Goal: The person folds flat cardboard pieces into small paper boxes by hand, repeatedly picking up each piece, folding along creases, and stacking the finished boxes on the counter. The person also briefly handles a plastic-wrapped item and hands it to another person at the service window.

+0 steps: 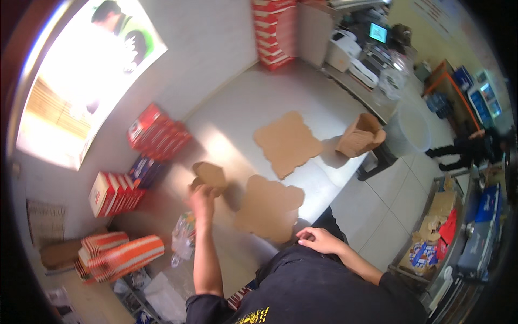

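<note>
Brown cardboard, folded small, is the box [210, 175] I see raised just above the steel counter [253, 102], blurred. My left hand [202, 201] grips its lower edge, fingers clamped on it. Two flat blanks [270, 208] [287, 142] lie to its right; bare steel runs beyond them toward the wall. My right hand [319, 240] rests at the counter's near edge, fingers loosely curled, holding nothing, just beside the nearer blank. Red cartons [158, 133] crowd the left.
</note>
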Demonstrator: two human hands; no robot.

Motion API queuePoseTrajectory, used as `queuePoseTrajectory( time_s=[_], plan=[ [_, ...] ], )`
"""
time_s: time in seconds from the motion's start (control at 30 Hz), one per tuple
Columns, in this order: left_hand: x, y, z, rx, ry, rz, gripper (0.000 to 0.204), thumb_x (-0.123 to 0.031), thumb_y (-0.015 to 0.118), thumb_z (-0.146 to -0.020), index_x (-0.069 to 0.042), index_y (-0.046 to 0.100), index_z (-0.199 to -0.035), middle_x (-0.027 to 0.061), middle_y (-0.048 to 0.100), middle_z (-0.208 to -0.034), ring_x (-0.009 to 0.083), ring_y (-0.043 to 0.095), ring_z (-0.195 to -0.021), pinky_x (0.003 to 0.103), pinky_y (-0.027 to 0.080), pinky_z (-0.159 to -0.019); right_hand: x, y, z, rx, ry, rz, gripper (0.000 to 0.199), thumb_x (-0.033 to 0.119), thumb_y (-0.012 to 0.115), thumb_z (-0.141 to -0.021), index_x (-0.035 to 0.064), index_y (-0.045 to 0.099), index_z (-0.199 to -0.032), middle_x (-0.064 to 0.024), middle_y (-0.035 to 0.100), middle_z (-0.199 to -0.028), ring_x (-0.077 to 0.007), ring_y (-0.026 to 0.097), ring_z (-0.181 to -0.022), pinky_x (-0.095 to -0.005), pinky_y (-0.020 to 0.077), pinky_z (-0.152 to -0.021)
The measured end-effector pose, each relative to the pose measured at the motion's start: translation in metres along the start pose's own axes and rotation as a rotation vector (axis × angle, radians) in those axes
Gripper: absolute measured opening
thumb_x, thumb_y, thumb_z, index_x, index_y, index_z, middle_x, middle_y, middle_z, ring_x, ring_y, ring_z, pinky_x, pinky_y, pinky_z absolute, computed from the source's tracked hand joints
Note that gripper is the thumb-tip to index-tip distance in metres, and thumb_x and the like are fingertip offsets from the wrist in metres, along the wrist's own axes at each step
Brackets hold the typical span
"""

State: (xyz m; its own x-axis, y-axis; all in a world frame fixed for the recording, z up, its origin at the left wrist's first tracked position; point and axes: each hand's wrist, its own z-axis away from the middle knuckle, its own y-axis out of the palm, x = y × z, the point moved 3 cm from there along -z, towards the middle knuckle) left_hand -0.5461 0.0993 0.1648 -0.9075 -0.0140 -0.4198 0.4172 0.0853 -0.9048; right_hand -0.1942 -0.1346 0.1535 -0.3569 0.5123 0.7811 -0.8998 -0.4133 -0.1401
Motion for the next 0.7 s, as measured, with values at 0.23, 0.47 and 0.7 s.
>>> queuePoseTrajectory(
  time_s=[0.23,0.47,0.7],
  plan=[
    [-0.176,-0.032,0.079,0.571,-0.080,0.856,0.015,-0.007,0.077,-0.092,0.003,0.068,-0.099,0.0128,0.066,-0.109,0.0254,0.061,-0.111,0.038,0.045,-0.101,0.021,-0.131,-0.057,0.431,-0.267,-0.437,0.105,0.040,0.080,-0.095,0.0198,0.007,-0.168,-0.0160,0.037,-0.161,-0.0294,0.050,-0.140,-0.0473,0.0557,-0.100],
    [-0.291,0.096,0.165,0.822,-0.259,1.159,0.055,-0.003,0.081,-0.090,-0.009,0.053,-0.137,0.0187,0.030,-0.166,0.0346,0.025,-0.157,0.051,0.030,-0.123,-0.033,-0.242,-0.028,0.807,0.074,-0.751,0.098,0.051,0.069,-0.098,0.0218,0.007,-0.169,-0.0143,0.028,-0.165,-0.0320,0.037,-0.150,-0.0524,0.0496,-0.108],
    [-0.312,0.200,0.220,0.926,-0.673,1.143,0.066,-0.014,0.085,-0.088,-0.013,0.026,-0.118,0.0265,0.036,-0.157,0.0352,0.034,-0.149,0.052,0.032,-0.121,-0.165,-0.257,-0.016,0.447,-0.102,-0.471,0.093,0.052,0.088,-0.083,0.0036,0.027,-0.134,-0.0200,0.045,-0.131,-0.0275,0.047,-0.126,-0.0386,0.0393,-0.111]
  ],
)
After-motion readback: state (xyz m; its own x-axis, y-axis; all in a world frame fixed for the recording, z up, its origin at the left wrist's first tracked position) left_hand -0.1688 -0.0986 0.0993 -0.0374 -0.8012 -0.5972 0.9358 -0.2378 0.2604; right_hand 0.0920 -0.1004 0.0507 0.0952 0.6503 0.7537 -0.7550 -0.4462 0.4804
